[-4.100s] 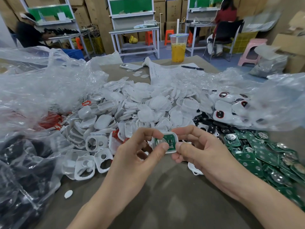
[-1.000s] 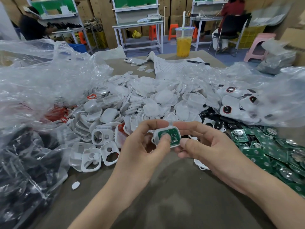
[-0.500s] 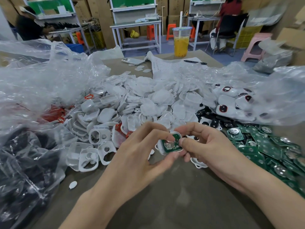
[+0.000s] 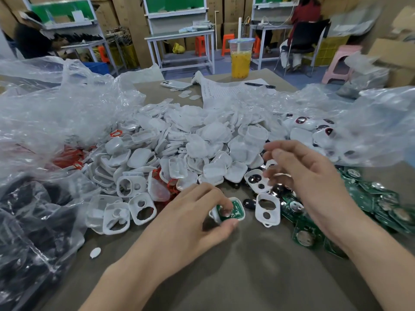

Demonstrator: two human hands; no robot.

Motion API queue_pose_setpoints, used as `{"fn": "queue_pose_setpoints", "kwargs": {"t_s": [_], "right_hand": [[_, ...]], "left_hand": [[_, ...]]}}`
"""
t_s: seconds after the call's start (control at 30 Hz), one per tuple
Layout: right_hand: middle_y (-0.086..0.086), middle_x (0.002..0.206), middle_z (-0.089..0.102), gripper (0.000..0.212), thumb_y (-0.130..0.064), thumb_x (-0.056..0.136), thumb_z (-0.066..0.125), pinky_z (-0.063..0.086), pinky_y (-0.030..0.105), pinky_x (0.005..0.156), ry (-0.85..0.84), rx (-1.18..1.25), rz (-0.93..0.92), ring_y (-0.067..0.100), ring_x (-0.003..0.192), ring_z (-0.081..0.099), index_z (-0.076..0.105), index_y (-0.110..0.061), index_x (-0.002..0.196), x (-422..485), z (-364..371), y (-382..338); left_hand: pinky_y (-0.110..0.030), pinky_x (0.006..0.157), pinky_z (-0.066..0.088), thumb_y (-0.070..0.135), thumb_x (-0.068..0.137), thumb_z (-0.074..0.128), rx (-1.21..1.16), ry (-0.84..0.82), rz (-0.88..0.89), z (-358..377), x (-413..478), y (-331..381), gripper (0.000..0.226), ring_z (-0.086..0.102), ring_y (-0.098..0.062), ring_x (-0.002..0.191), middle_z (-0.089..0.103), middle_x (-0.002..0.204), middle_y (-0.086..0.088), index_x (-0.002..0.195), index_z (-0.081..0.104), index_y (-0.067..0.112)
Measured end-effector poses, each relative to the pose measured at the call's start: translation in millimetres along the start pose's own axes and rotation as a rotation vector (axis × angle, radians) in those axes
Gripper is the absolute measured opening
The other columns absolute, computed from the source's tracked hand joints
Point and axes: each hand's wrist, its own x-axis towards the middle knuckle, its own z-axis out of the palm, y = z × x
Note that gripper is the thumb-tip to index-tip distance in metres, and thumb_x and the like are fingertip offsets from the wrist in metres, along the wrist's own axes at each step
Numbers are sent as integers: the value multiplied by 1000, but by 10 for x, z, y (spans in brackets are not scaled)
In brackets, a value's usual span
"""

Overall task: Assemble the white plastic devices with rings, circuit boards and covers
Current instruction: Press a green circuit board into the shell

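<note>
Right hand motion-blurred, grip unclear; left hand covers part of circuit board.

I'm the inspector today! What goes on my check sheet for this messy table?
Surface: brown table, bare only near the person.
Job's things: shell with green board fitted, at the front; heap of white covers; white frames; red rings; green boards at right.
Clutter: plastic bags, phone, paper, pen, drink cup.
Hands: left hand pinches the shell; right hand blurred above the heap, fingers loosely curled, nothing seen in it.
Cables: nothing seen on the table.
Surroundings: benches, cardboard boxes, pink stool, two seated people.
</note>
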Motion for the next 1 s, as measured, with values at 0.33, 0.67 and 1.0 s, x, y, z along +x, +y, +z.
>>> {"fn": "queue_pose_setpoints", "kwargs": {"t_s": [0.33,0.67,1.0], "right_hand": [[-20,96,63,19,-22,100,53,43,11,65,225,-626,-359,0,83,60,63,-38,102,-185,-59,136],[-1,116,63,30,-19,89,60,44,41,93,167,-1168,-371,24,106,58,66,-21,118,-611,73,296],[-8,116,65,21,-27,86,73,40,34,104,-90,-1137,-478,17,116,57,73,-30,107,-689,135,258]], "left_hand": [[-20,101,36,59,93,53,65,-51,41,44,-25,-33,28,48,2,113,62,110,23,103,65,36],[-32,98,37,52,100,39,24,349,-166,-73,-277,-111,41,48,-6,107,60,111,21,107,72,29],[-32,94,39,43,97,59,109,268,-189,-45,-395,3,19,49,-5,102,61,106,18,102,72,30]]}}
